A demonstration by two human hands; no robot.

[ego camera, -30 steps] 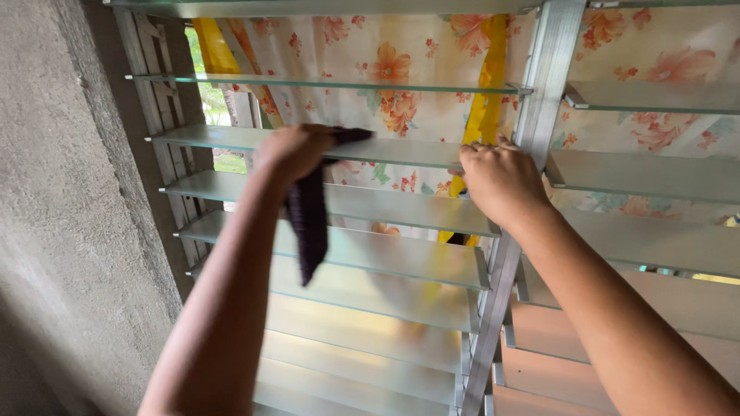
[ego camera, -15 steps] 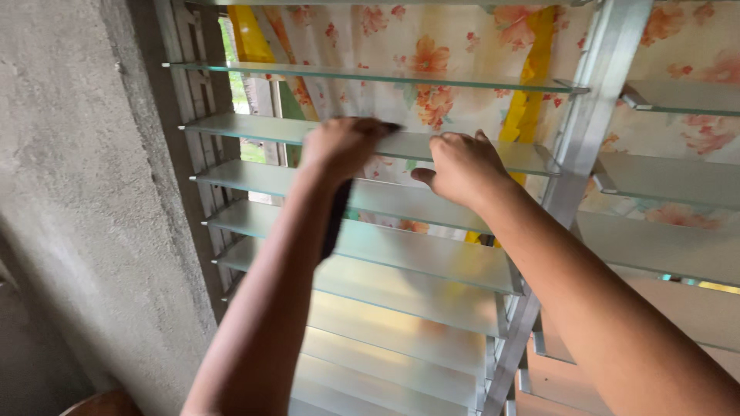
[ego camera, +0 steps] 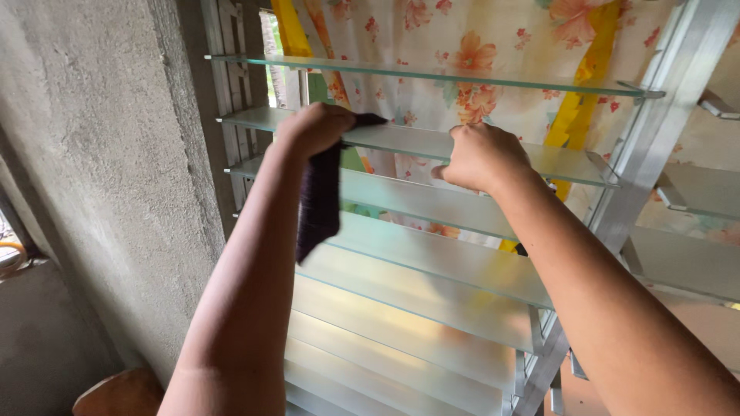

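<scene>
My left hand (ego camera: 312,129) grips a dark purple cloth (ego camera: 320,192) and presses it on a frosted glass louvre slat (ego camera: 401,141) near the slat's left end; the rest of the cloth hangs down below the hand. My right hand (ego camera: 482,156) holds the front edge of the same slat, a little to the right of the cloth. More glass slats (ego camera: 432,266) are stacked above and below in a metal window frame (ego camera: 647,146).
A rough grey concrete wall (ego camera: 100,177) stands close on the left. A floral curtain (ego camera: 470,46) with a yellow strip hangs behind the slats. A second bank of slats (ego camera: 694,192) lies right of the metal upright. A brown rounded object (ego camera: 119,393) shows at bottom left.
The view has swung right to left. My right hand has moved left along the slat from the metal upright toward the cloth. My left hand keeps the cloth on the slat.
</scene>
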